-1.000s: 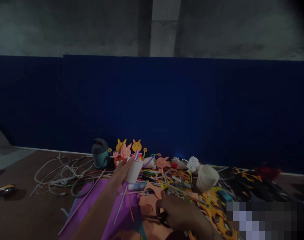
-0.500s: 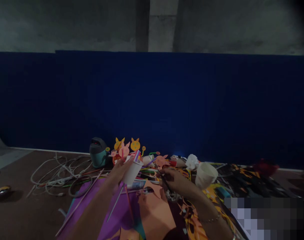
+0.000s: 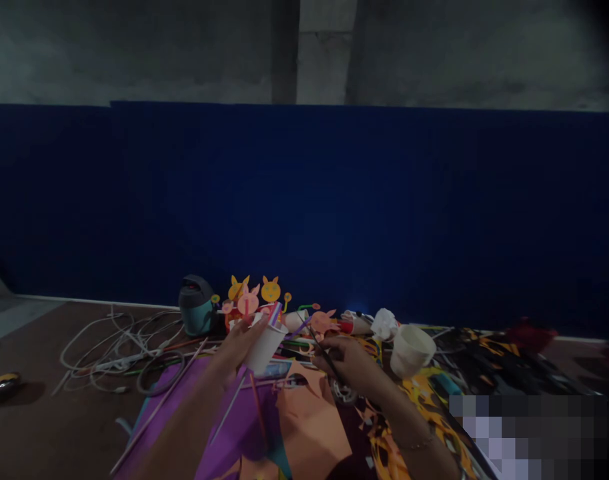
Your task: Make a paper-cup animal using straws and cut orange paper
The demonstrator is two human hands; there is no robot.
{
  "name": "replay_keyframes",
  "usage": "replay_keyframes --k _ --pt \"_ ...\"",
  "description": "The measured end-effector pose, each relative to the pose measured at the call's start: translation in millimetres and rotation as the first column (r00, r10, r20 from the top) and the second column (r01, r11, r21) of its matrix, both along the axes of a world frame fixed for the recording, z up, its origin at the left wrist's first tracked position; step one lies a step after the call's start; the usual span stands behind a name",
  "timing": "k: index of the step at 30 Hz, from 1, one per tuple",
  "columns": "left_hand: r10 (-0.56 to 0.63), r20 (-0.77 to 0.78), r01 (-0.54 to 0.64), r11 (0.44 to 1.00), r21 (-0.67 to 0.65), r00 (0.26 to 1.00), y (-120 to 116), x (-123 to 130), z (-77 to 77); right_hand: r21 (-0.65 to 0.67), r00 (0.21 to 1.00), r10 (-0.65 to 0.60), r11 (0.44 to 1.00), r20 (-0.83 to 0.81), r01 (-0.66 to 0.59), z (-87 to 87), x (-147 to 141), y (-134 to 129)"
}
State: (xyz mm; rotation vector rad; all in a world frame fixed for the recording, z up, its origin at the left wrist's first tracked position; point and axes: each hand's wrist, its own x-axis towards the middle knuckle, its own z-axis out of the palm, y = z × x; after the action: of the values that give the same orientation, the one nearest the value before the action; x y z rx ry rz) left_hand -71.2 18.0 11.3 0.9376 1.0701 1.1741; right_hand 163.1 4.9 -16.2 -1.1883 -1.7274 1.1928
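Lying at far left: one dark, shiny, rounded object with a yellowish top point(image 3: 3, 385), on brown surface.
Cables: tangle of white cables point(image 3: 115, 357), loosely looped.
Container: teal-and-dark container point(image 3: 198, 315), upright, near the blue panel point(image 3: 304, 213).
Purple sheet: purple sheet point(image 3: 234, 427), flat, beneath the left forearm.
Left hand: left hand point(image 3: 241, 340), fingers wrapped against the near left side of the white cup point(image 3: 267, 350).
White cup: held above the purple sheet, leaning; purple straw point(image 3: 275, 313) at its mouth; reddish straw point(image 3: 258, 403) below, attachment not clear.
Animal faces: pink face point(image 3: 248, 300) and orange face point(image 3: 271, 289), behind the cup.
Orange sheet: orange sheet point(image 3: 311, 423), cut at its far edge, between the forearms.
Right hand: right hand point(image 3: 348, 360), apart from the left, gripping a slim dark tool point(image 3: 326, 353), tip toward upper left; type not clear.
White wad: crumpled white wad point(image 3: 384, 324), beyond the right hand.
Cream cup: cream cup point(image 3: 412, 351), tilted, right of that hand.
Scraps: yellow-orange scraps point(image 3: 437, 427), by the right forearm.
Far right: red object point(image 3: 531, 335), blurred.
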Motion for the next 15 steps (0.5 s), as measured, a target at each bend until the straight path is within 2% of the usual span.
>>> replay_keyframes --k 4,8,12,15 --pt "0.002 0.024 -0.002 1.000 -0.007 1.000 0 0 -1.0 0.037 0.996 -0.036 0.999 0.086 0.033 -0.7 0 -2" --pt "0.012 0.082 -0.011 1.000 -0.014 0.997 3 -2 -4.4 -0.006 0.991 -0.007 1.000 0.131 0.008 -2.2 9 -2" --pt "0.073 0.162 -0.072 0.997 -0.013 0.984 9 -5 -10.4 -0.035 0.961 0.148 0.989 0.234 -0.144 6.9 25 -4" --pt "0.067 0.302 -0.060 0.998 -0.032 0.951 11 0 -13.9 -0.156 0.863 0.346 0.938 0.369 -0.310 15.8 25 -10"
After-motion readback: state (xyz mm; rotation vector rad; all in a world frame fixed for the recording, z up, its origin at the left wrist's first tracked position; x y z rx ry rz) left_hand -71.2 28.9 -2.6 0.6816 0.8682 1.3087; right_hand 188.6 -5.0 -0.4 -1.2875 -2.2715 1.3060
